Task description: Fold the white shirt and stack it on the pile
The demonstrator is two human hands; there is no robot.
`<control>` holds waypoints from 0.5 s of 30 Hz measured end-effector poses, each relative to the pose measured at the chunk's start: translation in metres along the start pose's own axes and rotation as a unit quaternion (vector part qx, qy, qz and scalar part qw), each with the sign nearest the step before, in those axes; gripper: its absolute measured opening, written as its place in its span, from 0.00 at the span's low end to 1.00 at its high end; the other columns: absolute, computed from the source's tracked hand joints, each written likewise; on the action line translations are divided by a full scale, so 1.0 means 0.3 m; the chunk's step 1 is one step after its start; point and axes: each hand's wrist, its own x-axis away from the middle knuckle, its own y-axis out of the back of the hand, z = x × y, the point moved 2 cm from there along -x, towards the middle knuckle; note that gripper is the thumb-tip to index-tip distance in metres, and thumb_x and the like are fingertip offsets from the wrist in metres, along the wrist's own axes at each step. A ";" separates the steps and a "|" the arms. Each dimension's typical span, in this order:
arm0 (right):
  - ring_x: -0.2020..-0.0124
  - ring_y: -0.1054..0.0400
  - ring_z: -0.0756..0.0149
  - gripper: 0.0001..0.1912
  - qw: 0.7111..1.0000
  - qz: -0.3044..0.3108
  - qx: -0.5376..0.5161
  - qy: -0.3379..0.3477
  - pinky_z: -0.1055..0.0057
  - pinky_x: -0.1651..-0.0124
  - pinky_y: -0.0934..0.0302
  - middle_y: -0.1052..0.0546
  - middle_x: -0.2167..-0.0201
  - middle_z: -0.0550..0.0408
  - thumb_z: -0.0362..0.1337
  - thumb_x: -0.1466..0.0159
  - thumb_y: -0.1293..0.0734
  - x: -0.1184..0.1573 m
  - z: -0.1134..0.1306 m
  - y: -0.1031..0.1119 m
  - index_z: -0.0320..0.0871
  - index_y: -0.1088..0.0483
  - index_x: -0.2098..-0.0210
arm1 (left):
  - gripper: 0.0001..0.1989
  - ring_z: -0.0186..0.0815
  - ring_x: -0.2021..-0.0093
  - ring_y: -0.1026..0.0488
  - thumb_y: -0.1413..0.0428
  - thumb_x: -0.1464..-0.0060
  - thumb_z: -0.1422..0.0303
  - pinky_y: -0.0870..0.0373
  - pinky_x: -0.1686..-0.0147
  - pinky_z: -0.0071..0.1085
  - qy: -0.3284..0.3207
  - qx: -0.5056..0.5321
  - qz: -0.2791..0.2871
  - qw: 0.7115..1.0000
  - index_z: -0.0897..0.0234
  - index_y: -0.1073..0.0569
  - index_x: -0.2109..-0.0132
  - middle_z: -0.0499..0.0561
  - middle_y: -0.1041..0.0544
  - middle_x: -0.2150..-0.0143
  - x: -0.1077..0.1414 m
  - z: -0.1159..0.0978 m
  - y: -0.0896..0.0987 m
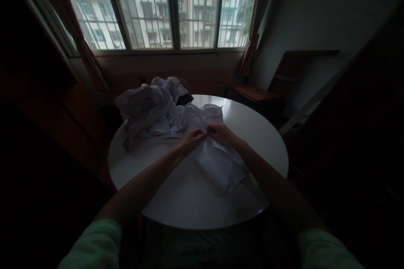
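A white garment, which looks like a shirt (214, 162), lies spread over the middle of a round white table (176, 210). My left hand (193, 138) and my right hand (221, 133) meet close together on it, both with fingers pinched on the cloth. One part of the shirt stretches toward me on the right, and another part lies beyond my hands. Dim light hides the small details between my fingertips. Behind and to the left, a heap of crumpled white clothes (151, 107) rests on the table and touches the shirt.
A dark striped cloth (185, 99) shows beside the heap. A wooden chair (252, 92) stands at the back right beyond the table. Barred windows (151, 12) with tied curtains (91, 61) fill the far wall. Dark wooden furniture (78, 113) stands at the left.
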 end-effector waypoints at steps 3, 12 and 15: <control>0.70 0.35 0.69 0.07 1.000 0.005 0.026 -0.015 0.75 0.67 0.46 0.26 0.71 0.53 0.28 0.45 0.39 -0.001 0.002 -0.003 0.38 0.29 0.71 | 0.08 0.31 0.69 0.32 0.45 0.53 0.67 0.37 0.67 0.25 -0.022 -0.046 -0.004 0.999 0.68 0.27 0.68 0.46 0.27 0.72 -0.002 -0.003 -0.001; 0.69 0.34 0.68 0.06 0.998 0.017 0.056 -0.033 0.76 0.67 0.47 0.25 0.69 0.52 0.30 0.44 0.38 0.004 0.008 0.002 0.39 0.29 0.69 | 0.07 0.32 0.68 0.32 0.46 0.51 0.67 0.38 0.66 0.26 -0.038 -0.122 -0.009 0.992 0.68 0.28 0.67 0.48 0.27 0.71 -0.013 0.011 0.008; 0.71 0.35 0.69 0.05 0.999 0.018 0.033 -0.025 0.76 0.68 0.47 0.26 0.71 0.53 0.30 0.45 0.38 0.001 -0.002 -0.003 0.38 0.29 0.69 | 0.08 0.32 0.68 0.32 0.47 0.51 0.67 0.38 0.67 0.25 -0.048 -0.122 -0.005 0.991 0.68 0.27 0.65 0.47 0.27 0.70 -0.012 0.010 0.010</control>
